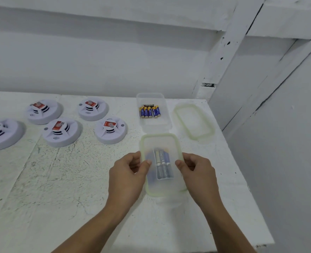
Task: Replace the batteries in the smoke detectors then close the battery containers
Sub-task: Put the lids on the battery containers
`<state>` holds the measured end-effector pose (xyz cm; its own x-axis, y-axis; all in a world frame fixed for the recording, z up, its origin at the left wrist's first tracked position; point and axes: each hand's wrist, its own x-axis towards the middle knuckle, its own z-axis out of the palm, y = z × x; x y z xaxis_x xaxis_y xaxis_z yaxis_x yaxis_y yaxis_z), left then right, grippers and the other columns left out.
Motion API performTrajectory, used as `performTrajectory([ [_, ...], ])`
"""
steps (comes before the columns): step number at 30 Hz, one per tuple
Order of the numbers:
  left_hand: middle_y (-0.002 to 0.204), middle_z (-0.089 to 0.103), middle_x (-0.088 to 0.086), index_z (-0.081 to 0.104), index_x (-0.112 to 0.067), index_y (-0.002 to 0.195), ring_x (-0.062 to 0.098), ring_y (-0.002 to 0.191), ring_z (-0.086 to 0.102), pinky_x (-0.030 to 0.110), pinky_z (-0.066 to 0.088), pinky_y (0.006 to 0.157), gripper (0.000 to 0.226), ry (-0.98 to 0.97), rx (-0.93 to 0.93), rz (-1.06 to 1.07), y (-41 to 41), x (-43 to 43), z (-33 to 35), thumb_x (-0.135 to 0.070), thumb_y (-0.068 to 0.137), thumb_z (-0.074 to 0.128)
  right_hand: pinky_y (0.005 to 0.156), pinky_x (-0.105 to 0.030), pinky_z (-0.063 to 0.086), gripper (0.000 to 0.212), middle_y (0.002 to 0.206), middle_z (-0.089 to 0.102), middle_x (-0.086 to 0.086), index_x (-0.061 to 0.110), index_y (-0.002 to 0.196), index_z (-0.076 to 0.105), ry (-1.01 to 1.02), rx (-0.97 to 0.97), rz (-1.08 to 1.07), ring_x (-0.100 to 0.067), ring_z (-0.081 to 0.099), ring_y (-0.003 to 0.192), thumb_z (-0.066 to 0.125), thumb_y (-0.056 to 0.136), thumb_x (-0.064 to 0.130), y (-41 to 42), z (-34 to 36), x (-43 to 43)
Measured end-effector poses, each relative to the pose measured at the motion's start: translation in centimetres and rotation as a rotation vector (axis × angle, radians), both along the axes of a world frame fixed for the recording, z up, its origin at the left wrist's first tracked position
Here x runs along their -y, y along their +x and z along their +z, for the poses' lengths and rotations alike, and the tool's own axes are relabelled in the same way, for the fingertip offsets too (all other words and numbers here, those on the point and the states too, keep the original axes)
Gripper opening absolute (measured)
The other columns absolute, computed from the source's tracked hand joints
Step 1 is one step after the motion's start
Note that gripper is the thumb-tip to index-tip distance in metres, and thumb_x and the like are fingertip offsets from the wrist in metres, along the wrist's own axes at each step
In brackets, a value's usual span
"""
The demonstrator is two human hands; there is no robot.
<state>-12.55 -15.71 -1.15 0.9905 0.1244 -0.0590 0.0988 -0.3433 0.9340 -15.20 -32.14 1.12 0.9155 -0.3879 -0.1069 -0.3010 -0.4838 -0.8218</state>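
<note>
A translucent lid with a pale green rim (160,143) lies over the near battery container, and several batteries (163,165) show blurred through it. My left hand (128,175) pinches the lid's left edge and my right hand (196,172) pinches its right edge. Behind it stands a second clear container (166,123), open, with several blue and gold batteries (149,111) inside. Its lid (194,121) lies flat on the table to the right. Several white smoke detectors with red labels, such as one (111,129) nearest the containers, sit at the left.
The white speckled table (59,179) ends at a right edge close to the loose lid, with a white wall and beams behind. More detectors (61,131) (2,134) (43,110) (93,108) spread across the table's left half.
</note>
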Motion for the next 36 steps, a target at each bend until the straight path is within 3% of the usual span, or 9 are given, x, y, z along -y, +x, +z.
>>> performTrajectory([
  [5,0.085,0.074,-0.007,0.070,-0.017,0.104,0.004,0.079,0.069,0.030,0.056,0.081,0.026,-0.139,-0.072,-0.028,0.3,-0.5,-0.3,-0.020,0.078,0.075,0.076,-0.018,0.052,0.020,0.090,0.072,0.014,0.022,0.107,0.070,0.099,-0.026,0.008,0.001,0.066,0.084,0.066,0.088,0.025,0.3,-0.3,0.7],
  [9,0.087,0.070,0.001,0.064,-0.019,0.097,0.018,0.083,0.068,0.036,0.055,0.079,0.034,-0.160,-0.148,-0.133,2.0,-1.4,0.0,-0.020,0.068,0.083,0.082,-0.029,0.056,0.025,0.092,0.071,0.011,0.025,0.110,0.067,0.131,-0.033,0.061,-0.003,0.066,0.084,0.069,0.085,0.027,0.4,-0.6,1.7],
  [12,0.111,0.057,-0.006,0.046,-0.034,0.121,0.010,0.103,0.058,0.034,0.052,0.085,0.076,-0.165,-0.218,-0.308,4.3,-1.9,0.5,-0.023,0.056,0.084,0.073,-0.013,0.050,0.038,0.108,0.060,0.017,0.036,0.122,0.054,0.069,-0.002,0.139,0.001,0.061,0.092,0.067,0.086,0.033,0.3,-0.7,2.2],
  [15,0.124,0.053,-0.012,0.034,-0.043,0.134,0.006,0.113,0.054,0.023,0.050,0.083,0.094,-0.214,-0.236,-0.549,6.2,-2.1,0.8,-0.013,0.059,0.082,0.080,-0.004,0.044,0.042,0.128,0.046,0.028,0.039,0.123,0.053,0.066,0.064,0.271,0.009,0.050,0.114,0.066,0.083,0.039,-0.4,-0.7,2.7],
  [20,0.118,0.060,0.002,0.049,-0.043,0.123,0.016,0.103,0.064,0.036,0.053,0.090,0.082,-0.237,-0.287,-0.651,7.5,-2.4,0.5,-0.021,0.052,0.085,0.094,-0.005,0.038,0.088,0.143,0.020,0.041,0.050,0.137,0.035,0.061,-0.022,0.472,0.022,0.028,0.126,0.080,0.061,0.053,-2.9,-1.2,3.1],
  [24,0.112,0.065,0.002,0.059,-0.031,0.114,0.021,0.100,0.065,0.036,0.055,0.086,0.063,-0.264,-0.285,-0.669,7.3,-2.2,-0.1,-0.022,0.058,0.086,0.108,-0.014,0.027,0.108,0.147,0.001,0.043,0.055,0.140,0.018,-0.047,-0.052,0.553,0.021,0.005,0.134,0.082,0.052,0.059,-4.2,-1.2,2.5],
  [27,0.108,0.068,0.001,0.061,-0.023,0.113,0.019,0.098,0.065,0.030,0.055,0.080,0.056,-0.299,-0.280,-0.656,7.1,-2.2,-0.1,-0.018,0.062,0.083,0.111,-0.013,0.014,0.107,0.148,-0.007,0.040,0.058,0.136,0.009,-0.141,-0.040,0.583,0.021,-0.005,0.135,0.080,0.055,0.060,-4.3,-1.4,2.3],
  [32,0.110,0.068,0.006,0.062,-0.020,0.115,0.020,0.100,0.064,0.033,0.054,0.085,0.054,-0.317,-0.294,-0.663,7.2,-2.4,-0.5,-0.016,0.065,0.081,0.101,0.004,0.000,0.104,0.150,-0.010,0.035,0.056,0.137,0.007,-0.214,-0.017,0.596,0.018,-0.007,0.137,0.068,0.054,0.071,-4.4,-2.2,2.2],
  [36,0.105,0.069,0.006,0.060,-0.012,0.117,0.017,0.092,0.066,0.025,0.053,0.075,0.051,-0.355,-0.301,-0.677,7.3,-2.3,-0.5,-0.001,0.071,0.079,0.110,-0.020,0.023,0.103,0.159,0.009,0.008,0.038,0.147,0.021,-0.383,0.150,0.572,0.006,0.012,0.142,0.061,0.060,0.076,-4.0,-3.8,2.3],
])
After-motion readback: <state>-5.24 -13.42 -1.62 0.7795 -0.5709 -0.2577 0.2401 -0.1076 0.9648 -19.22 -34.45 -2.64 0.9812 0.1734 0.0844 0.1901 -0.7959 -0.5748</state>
